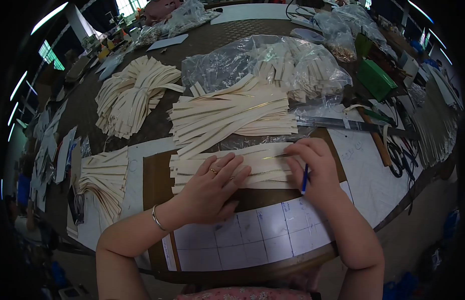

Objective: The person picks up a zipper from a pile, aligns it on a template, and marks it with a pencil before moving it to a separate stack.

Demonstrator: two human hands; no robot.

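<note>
Cream zipper strips [267, 167] with metal teeth lie side by side across a brown board [160, 220] in front of me. My left hand [212, 182] rests flat on them, fingers stretched out, with a ring and a bracelet on. At the strips' right end is my right hand [315, 172], thumb and fingertips right at the edge of the zippers. A blue pen [305, 180] is tucked in that hand, its end pointing down towards the board. Just beyond, a loose pile of more zipper strips [232, 117] lies crosswise.
Tied zipper bundles [135, 97] lie at the left, with another stack [105, 180] nearer. A clear plastic bag [217, 62] of strips sits behind. On the right are a metal ruler [337, 124], a green box [376, 80] and scissors [395, 155]. A gridded white sheet [252, 235] lies nearest me.
</note>
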